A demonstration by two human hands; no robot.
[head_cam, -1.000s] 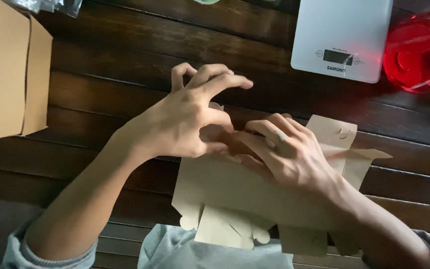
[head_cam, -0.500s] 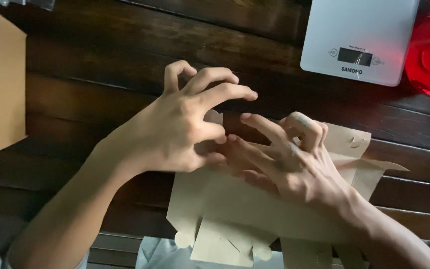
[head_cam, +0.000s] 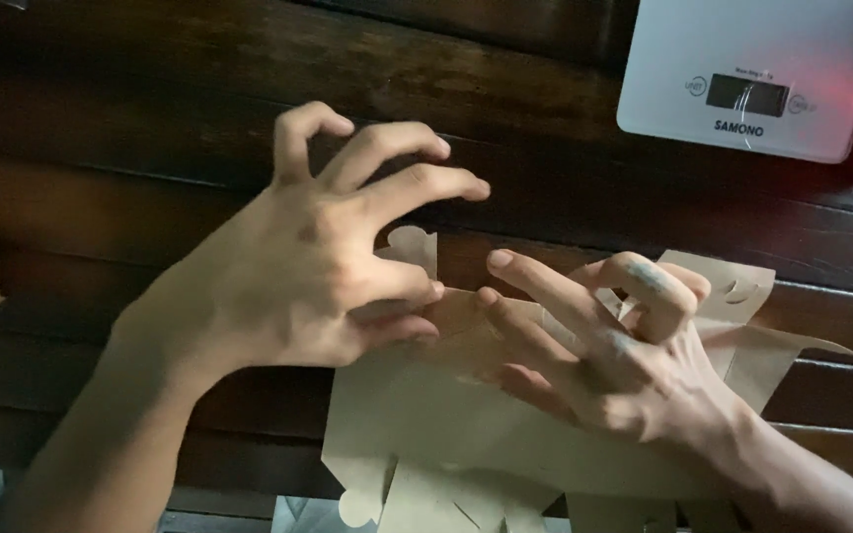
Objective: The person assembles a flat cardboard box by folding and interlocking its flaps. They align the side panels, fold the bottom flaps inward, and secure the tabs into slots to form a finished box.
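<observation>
View: one head camera, no second view.
Facing: steeply down onto the table (head_cam: 150, 118).
Nearness: close; the hands fill the frame.
</observation>
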